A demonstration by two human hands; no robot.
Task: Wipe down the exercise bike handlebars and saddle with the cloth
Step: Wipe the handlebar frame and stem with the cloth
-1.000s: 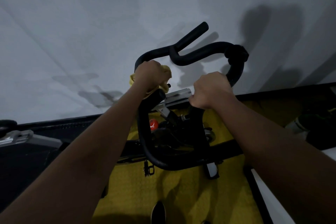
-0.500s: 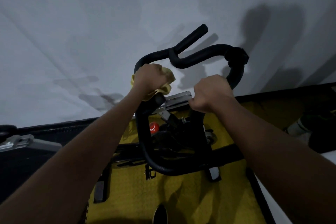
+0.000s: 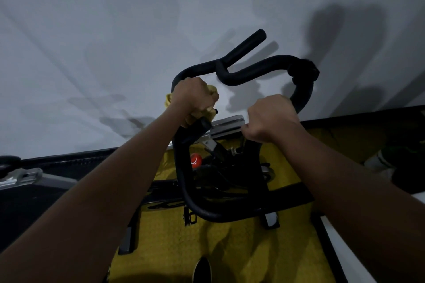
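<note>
Nearest to the camera, both forearms reach forward and a little upward to the black handlebars (image 3: 257,68) of the exercise bike, which loop from a low curve close to the body up to two far horns in front of the grey wall (image 3: 115,30).

The left hand (image 3: 194,97) is curled tight round the left bar, and the yellow cloth (image 3: 208,114) is pressed between its palm and the tube; only some folds of the cloth show, at the fingers and under the wrist. The right hand (image 3: 270,117) is also closed in a fist on the right bar, at about the same distance from the body, and it carries no cloth. It seems to steady the bike.

The relation that matters is the line of the left tube. From the left hand, the bar runs away and up, bends to the right, and ends in the far horn. So the cloth must slide along this long axis, away from the body, and the left hand is the one placed to do it. The right bar, with its thick wrapped knot (image 3: 303,71) at the far bend, is probably for later.

The saddle is not in view, so I cannot tell where it lies. Below the bars I see a red knob (image 3: 196,160) and a yellow mat (image 3: 230,248) on the floor.
</note>
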